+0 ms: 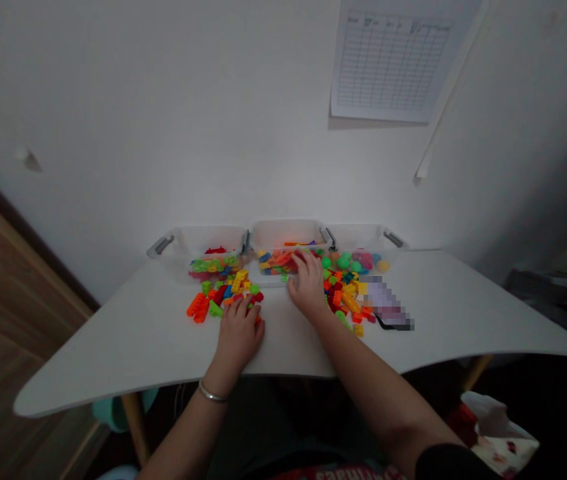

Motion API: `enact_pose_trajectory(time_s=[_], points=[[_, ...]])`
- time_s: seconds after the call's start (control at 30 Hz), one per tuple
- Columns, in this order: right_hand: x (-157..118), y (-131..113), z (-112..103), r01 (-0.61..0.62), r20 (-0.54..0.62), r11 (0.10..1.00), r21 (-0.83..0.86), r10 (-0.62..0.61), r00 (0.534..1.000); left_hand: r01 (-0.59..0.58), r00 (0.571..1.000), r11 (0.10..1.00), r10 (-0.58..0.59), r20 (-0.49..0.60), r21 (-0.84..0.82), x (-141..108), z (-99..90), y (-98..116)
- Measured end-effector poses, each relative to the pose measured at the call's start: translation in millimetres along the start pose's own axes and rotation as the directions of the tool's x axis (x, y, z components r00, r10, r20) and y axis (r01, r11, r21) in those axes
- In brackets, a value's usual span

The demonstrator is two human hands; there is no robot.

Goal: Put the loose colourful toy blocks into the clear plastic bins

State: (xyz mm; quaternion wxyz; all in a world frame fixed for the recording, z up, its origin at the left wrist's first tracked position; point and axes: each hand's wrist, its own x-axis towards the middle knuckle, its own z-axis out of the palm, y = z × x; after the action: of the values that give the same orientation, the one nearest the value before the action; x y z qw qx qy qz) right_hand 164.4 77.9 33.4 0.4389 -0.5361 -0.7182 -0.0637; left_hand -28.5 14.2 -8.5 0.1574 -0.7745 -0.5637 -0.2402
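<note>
My left hand (241, 329) rests at the near edge of the left pile of building bricks (240, 282), its fingers curled over some pieces; what it holds, if anything, is hidden. My right hand (307, 283) reaches to the front of the middle clear bin (290, 233), fingers bent at red and orange pieces (283, 259); whether it grips one is unclear. A second pile of bricks (348, 298) lies just right of my right wrist. The left clear bin (208, 237) holds green, red and blue pieces. Round colourful pieces fill the bottom of the right clear bin (363, 235).
The white table (148, 353) stands against a wall with a printed sheet (390, 63). A phone (388, 303) lies right of the right pile. Below the table at the right is a bag (500, 433), and a wooden panel (18, 320) stands at the left.
</note>
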Motion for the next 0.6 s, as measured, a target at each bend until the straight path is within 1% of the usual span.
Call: enact_pose_trajectory(time_s=[0.07,0.13,0.23,0.3,0.37,0.43,0.53,0.6], points=[[-17.2,-9.2,9.0,0.009,0.074,0.998,0.069,-0.014,0.997,0.002,1.0,1.0,-0.002,-0.004,-0.015,-0.2,0.6,-0.2],[-30.6,-17.0,16.5,0.037,0.185,0.99,0.133,-0.061,0.981,-0.003,1.0,1.0,0.003,-0.009,-0.027,-0.4,1.6,-0.7],[-42.6,-25.1,24.0,0.124,0.336,0.976,0.182,-0.18,0.924,-0.011,1.0,1.0,0.011,-0.019,-0.019,-0.6,2.8,-1.0],[-46.2,-28.1,27.4,0.187,0.399,0.965,0.184,-0.247,0.883,-0.006,1.0,1.0,0.006,-0.018,-0.003,-0.4,2.8,-0.7],[-47.2,-29.7,30.4,0.226,0.438,0.958,0.178,-0.282,0.853,0.002,1.0,1.0,-0.002,-0.01,0.007,0.1,2.3,-0.1],[-46.7,-30.4,32.8,0.241,0.46,0.955,0.171,-0.294,0.838,0.005,1.0,1.0,-0.005,0.003,0.009,0.7,1.7,0.3],[-45.4,-31.2,34.0,0.276,0.468,0.946,0.172,-0.325,0.821,0.0,1.0,1.0,0.0,0.01,0.008,1.2,1.7,0.0],[-45.0,-32.2,32.3,0.287,0.461,0.945,0.156,-0.327,0.825,-0.006,1.0,1.0,0.006,-0.002,0.012,1.2,2.1,-0.5]])
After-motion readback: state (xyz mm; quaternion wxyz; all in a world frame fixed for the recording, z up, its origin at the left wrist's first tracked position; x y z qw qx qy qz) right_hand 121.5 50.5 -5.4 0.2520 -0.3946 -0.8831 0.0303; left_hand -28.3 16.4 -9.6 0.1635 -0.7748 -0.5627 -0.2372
